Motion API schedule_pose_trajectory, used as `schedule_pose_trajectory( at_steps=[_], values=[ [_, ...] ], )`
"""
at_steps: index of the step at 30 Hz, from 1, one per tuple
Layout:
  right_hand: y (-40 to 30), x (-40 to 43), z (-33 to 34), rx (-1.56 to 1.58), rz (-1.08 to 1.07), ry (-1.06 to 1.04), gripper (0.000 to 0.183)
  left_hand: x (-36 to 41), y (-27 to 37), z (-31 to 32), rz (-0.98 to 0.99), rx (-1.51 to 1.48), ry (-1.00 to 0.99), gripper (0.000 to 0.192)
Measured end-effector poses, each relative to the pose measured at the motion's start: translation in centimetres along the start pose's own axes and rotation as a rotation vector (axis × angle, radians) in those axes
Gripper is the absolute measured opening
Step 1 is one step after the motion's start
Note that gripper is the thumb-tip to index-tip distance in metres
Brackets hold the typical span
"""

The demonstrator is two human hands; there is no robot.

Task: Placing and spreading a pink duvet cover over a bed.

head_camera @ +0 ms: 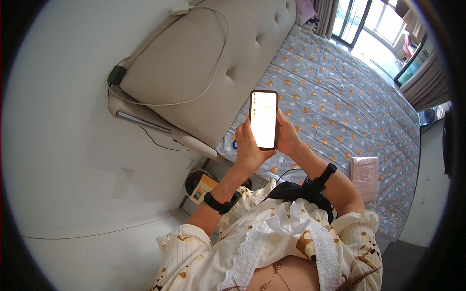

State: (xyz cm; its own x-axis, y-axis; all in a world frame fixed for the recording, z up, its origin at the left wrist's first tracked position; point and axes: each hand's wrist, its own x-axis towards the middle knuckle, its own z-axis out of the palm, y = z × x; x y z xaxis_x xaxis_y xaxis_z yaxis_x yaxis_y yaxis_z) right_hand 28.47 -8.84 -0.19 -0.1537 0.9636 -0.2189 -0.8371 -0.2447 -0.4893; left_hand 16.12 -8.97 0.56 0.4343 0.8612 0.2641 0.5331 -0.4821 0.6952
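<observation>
A smartphone [264, 120] in a dark case, its screen lit mostly white, is held upright between both hands. My left hand [248, 147] grips its left edge and lower corner, the thumb reaching under the bottom. My right hand [287, 132] closes on the right edge from the side and behind. Black straps are fastened round both forearms. Behind the phone lies a bed with a grey quilted cover [320, 94] patterned with orange bears and white hearts. A small blue ring-shaped thing [235, 144] shows beside my left hand.
The beige tufted headboard [189, 65] stands on the left, with a white cable [222, 54] looped over it and a black power adapter [117, 75] at its edge. A folded pink cloth [364, 178] lies on the bed. A bin [194, 182] stands near the wall; a sliding door is beyond.
</observation>
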Motion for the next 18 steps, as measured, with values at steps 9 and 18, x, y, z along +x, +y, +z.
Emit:
schedule_pose_trajectory(
  at_steps=[9,18],
  values=[
    [0.4,0.0,-0.2,0.012,0.001,-0.003,0.043,-0.4,-0.6,0.2,0.003,-0.009,0.006,0.099],
    [0.1,0.5,0.0,0.047,-0.025,-0.067,0.034,0.4,-1.1,0.1,0.010,-0.003,-0.012,0.094]
  ],
)
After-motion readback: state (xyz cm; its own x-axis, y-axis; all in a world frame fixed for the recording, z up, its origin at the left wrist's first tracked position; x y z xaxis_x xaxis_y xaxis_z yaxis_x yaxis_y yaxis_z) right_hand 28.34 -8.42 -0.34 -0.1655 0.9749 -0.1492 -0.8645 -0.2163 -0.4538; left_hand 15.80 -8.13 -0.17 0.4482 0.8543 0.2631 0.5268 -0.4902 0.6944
